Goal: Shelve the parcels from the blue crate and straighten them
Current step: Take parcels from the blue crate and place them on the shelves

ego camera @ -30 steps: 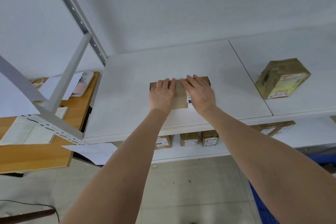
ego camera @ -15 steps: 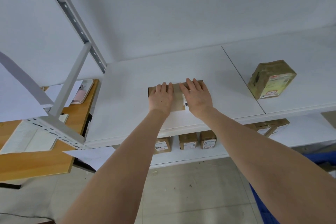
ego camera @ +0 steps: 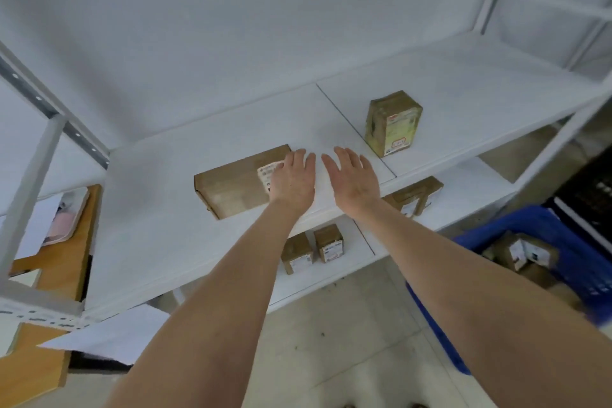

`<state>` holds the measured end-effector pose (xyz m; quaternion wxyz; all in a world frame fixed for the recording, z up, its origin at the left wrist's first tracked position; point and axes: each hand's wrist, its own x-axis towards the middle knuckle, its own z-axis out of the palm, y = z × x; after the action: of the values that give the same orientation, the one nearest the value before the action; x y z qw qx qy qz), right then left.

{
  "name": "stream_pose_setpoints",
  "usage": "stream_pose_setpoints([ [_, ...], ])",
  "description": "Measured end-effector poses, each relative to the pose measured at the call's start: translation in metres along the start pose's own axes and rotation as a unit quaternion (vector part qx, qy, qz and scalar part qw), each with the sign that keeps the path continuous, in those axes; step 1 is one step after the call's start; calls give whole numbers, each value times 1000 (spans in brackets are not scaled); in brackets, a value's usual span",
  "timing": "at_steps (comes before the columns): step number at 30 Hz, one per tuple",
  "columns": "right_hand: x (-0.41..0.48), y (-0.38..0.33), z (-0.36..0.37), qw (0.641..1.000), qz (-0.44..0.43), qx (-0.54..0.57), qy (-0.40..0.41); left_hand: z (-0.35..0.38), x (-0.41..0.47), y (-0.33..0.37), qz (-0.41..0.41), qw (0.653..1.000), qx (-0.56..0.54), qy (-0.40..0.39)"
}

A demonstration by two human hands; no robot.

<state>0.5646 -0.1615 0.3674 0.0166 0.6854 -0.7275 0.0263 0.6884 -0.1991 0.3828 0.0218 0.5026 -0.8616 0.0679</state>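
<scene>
A flat brown parcel (ego camera: 236,180) with a white label lies on the upper white shelf (ego camera: 159,209). My left hand (ego camera: 293,179) has straight fingers over the parcel's right end and label. My right hand (ego camera: 352,177) is flat and open beside it over the bare shelf, off the parcel. A taped yellowish parcel (ego camera: 394,122) stands upright further right on the same shelf. The blue crate (ego camera: 543,235) sits on the floor at the right with several brown parcels (ego camera: 523,253) inside.
Small brown parcels (ego camera: 313,247) stand on the lower shelf, with another parcel (ego camera: 415,195) to their right. A wooden desk (ego camera: 56,258) with papers is at the left behind the grey shelf upright (ego camera: 29,182). A black crate (ego camera: 592,195) sits beyond the blue one.
Both hands slid right off the middle of the flat parcel; the right hand has left it. The view swung right, bringing the blue crate into sight.
</scene>
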Motion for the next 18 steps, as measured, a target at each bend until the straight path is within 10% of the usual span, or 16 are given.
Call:
stream_pose_setpoints([
  [18, -194, 258, 72, 976, 189, 45, -101, 67, -13, 321, 179, 974, -20, -137],
])
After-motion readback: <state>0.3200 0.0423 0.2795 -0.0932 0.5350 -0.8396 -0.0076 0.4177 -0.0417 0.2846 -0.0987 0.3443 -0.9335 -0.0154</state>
